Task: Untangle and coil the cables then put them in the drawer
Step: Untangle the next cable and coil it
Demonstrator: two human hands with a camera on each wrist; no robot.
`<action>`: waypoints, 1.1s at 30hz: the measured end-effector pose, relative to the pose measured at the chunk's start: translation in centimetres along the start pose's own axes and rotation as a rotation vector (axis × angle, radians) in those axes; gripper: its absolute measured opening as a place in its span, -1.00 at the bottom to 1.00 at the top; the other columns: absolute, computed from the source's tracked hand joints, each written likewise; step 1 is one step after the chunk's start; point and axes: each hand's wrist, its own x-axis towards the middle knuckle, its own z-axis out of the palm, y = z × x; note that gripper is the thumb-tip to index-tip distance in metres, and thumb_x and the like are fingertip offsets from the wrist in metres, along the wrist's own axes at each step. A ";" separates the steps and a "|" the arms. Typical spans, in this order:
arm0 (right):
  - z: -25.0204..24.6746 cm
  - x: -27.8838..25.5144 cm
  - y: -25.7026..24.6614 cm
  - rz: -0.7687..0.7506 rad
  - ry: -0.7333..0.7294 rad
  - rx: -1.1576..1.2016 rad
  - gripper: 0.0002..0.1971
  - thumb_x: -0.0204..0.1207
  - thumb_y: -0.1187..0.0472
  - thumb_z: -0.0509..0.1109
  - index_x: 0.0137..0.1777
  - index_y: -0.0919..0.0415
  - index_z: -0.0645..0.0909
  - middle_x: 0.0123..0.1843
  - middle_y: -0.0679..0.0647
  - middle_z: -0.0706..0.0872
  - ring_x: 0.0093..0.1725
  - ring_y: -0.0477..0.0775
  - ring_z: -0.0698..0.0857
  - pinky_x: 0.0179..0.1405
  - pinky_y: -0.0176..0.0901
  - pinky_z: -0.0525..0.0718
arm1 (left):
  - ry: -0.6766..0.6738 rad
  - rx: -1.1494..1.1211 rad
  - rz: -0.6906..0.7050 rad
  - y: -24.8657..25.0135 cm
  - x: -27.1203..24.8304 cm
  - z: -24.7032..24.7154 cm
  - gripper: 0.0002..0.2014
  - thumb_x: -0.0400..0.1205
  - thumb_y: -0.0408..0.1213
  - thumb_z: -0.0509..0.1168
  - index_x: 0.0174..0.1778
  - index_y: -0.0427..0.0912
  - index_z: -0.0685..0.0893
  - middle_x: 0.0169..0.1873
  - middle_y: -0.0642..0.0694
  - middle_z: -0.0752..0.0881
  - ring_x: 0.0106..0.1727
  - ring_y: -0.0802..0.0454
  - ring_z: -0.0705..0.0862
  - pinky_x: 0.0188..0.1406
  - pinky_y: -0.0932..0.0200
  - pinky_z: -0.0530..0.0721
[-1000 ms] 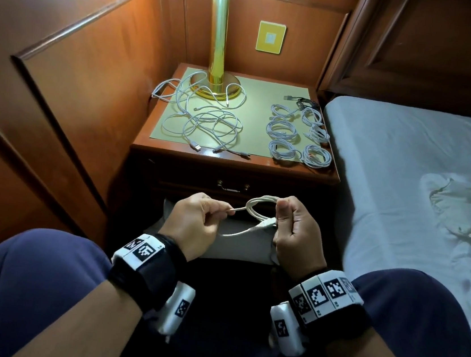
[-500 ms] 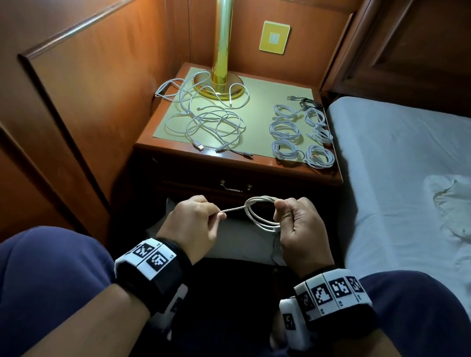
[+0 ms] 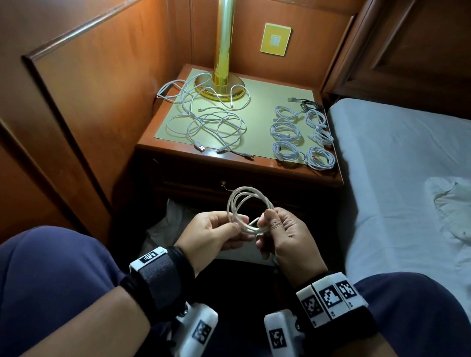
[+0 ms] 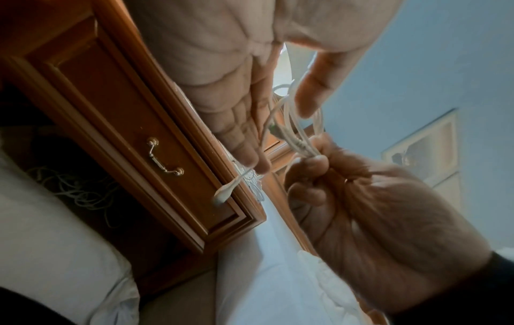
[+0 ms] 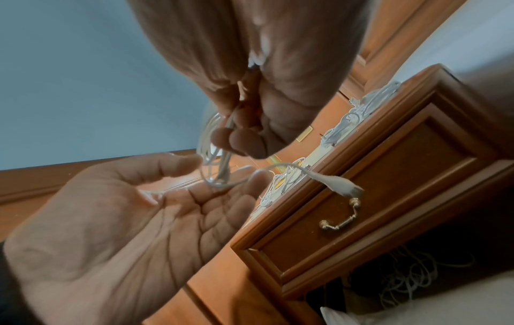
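Two hands: both work on one white cable [image 3: 246, 209], held in the air in front of the closed drawer [image 3: 227, 187].
Writing: no brand or readable text; only black-and-white square markers on the wrist bands [image 3: 329, 298].
Right grip: the right hand [image 3: 289, 241] has thumb and fingers curled together, clamped on the gathered loops at their lower side.
Left grip: the left hand [image 3: 209, 234] is mostly apart, palm up, fingers nearly straight; its thumb and fingertips touch the loops and the loose end.
Cable look: thin, white, wound in about three round loops standing above the hands; one white plug [image 5: 345, 187] hangs free beside the drawer handle [image 5: 339, 222].
Other cables: a tangled white bunch [image 3: 206, 115] lies on the left of the surface [image 3: 267, 105] near the brass lamp [image 3: 222, 58]; several finished coils [image 3: 303, 136] lie in rows on the right.
Bed: just right of the nightstand, with a pale sheet [image 3: 407, 169].
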 end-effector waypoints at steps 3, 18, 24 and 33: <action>0.4 -0.3 0.1 0.058 -0.048 -0.013 -0.68 0.78 0.18 0.18 -0.20 0.23 0.59 -0.53 0.00 0.64 -0.56 -0.08 0.57 -0.56 -0.25 0.50 | 0.082 0.006 0.113 0.0 -0.1 0.3 -0.88 0.66 -0.38 0.36 0.04 -0.30 0.77 -0.14 -0.23 0.85 -0.10 -0.03 0.82 -0.09 0.19 0.78; 0.2 0.0 1.1 0.028 0.112 -0.272 -0.69 0.74 0.10 0.28 -0.19 0.16 0.72 -0.51 -0.12 0.69 -0.51 -0.22 0.61 -0.41 -0.30 0.49 | -0.060 0.073 0.234 0.1 0.6 0.5 -0.89 0.73 -0.52 0.19 0.05 -0.38 0.63 -0.24 -0.24 0.67 -0.38 0.13 0.68 -0.30 0.31 0.69; 0.0 0.0 0.6 0.044 0.066 -0.195 -0.69 0.74 0.13 0.28 -0.20 0.16 0.72 -0.44 -0.03 0.70 -0.44 -0.13 0.61 -0.35 -0.21 0.55 | -0.127 0.443 0.309 0.3 0.8 -0.6 -0.79 0.45 -0.41 0.46 -0.14 -0.23 0.54 -0.31 0.00 0.60 -0.30 0.09 0.54 -0.26 0.08 0.60; -0.5 0.3 -0.1 0.105 -0.009 -0.118 -0.68 0.74 0.09 0.27 -0.22 0.13 0.71 -0.45 -0.16 0.70 -0.48 -0.27 0.60 -0.51 -0.40 0.46 | -0.102 0.905 0.384 -0.3 0.4 -1.7 -0.29 0.23 0.01 0.67 0.16 0.15 0.38 -0.03 0.11 0.52 0.01 0.05 0.56 0.06 0.04 0.65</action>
